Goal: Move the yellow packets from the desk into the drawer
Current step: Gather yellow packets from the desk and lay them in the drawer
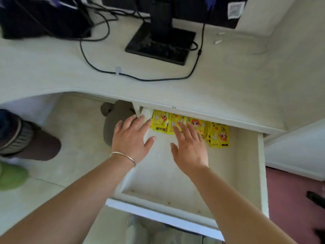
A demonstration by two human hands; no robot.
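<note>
Several yellow packets (219,136) with a red-haired cartoon face lie in a row at the back of the pulled-out white drawer (262,173), partly under the desk edge. My left hand (131,138), with a silver bangle on its wrist, is spread flat over the drawer's left wall, its fingertips close to the leftmost packet. My right hand (189,147) hovers flat with straight fingers over the middle packets and hides part of them. Neither hand holds anything. No yellow packet shows on the desk (228,88).
A black monitor stand (161,44) and black cables (140,78) sit on the desk. A dark box (44,18) stands at the back left. On the floor lie a grey plush slipper (116,118), a green shoe (12,175) and another person's foot (26,140).
</note>
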